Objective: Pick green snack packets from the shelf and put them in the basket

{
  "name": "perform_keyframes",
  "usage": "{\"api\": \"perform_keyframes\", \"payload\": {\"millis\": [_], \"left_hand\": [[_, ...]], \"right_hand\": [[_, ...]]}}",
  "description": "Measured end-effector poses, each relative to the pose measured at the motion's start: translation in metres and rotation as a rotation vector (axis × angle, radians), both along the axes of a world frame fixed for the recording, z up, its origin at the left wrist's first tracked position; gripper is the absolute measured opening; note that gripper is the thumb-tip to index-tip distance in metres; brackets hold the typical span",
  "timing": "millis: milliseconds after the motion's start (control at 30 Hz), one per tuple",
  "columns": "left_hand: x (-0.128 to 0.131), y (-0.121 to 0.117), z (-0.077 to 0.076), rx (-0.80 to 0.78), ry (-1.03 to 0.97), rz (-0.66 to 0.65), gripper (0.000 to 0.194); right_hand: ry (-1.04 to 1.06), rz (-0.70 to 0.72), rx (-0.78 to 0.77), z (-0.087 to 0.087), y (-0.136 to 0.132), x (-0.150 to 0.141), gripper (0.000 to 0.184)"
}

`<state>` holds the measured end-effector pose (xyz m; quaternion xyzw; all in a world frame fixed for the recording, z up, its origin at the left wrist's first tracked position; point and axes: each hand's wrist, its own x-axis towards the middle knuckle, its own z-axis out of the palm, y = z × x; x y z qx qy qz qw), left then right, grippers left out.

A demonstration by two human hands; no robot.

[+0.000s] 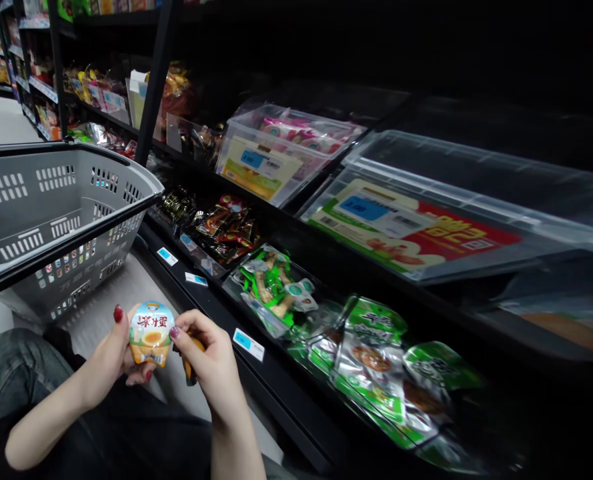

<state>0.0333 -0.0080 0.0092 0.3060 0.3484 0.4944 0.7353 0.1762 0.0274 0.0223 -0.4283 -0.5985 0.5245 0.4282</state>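
My left hand point(109, 357) is closed around a small egg-shaped snack packet point(151, 332) with an orange and white label, held upright in front of me. My right hand point(211, 363) is closed too, its fingertip touching the packet's right edge, and it grips a second small orange packet point(192, 357) that is mostly hidden by the fingers. Both hands hover above my knees, just in front of the lowest shelf.
A grey plastic shopping basket point(51, 207) hangs at the left with a black handle. Black shelves point(286, 393) hold green snack packets point(371, 353), dark red packets point(226, 227) and clear plastic bins point(286, 150). Blue price tags point(247, 343) line the shelf edge.
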Motion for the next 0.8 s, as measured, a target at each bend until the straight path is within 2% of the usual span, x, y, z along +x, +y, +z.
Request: {"api": "perform_keyframes", "payload": {"millis": [267,400,467,567,700,800], "left_hand": [[-0.002,0.001,0.003,0.037,0.029,-0.014,0.069],[-0.001,0.002,0.003,0.112,0.249,0.027,0.052],[0.000,0.002,0.002,0.164,0.301,0.017,0.049],[0.002,0.002,-0.002,0.161,0.225,-0.013,0.045],[0.000,0.001,-0.006,0.049,0.245,0.124,0.057],[-0.001,0.001,-0.003,0.005,0.133,0.114,0.052]], "right_hand": [[0.007,-0.010,0.002,-0.001,0.000,-0.002,0.017],[-0.014,-0.049,0.090,0.001,-0.004,-0.002,0.017],[-0.073,-0.088,0.180,0.004,-0.008,-0.004,0.017],[-0.250,-0.119,0.411,0.006,-0.014,-0.010,0.016],[-0.510,-0.162,0.775,0.001,-0.019,-0.024,0.015],[-0.576,-0.153,0.834,-0.002,-0.021,-0.031,0.018]]}}
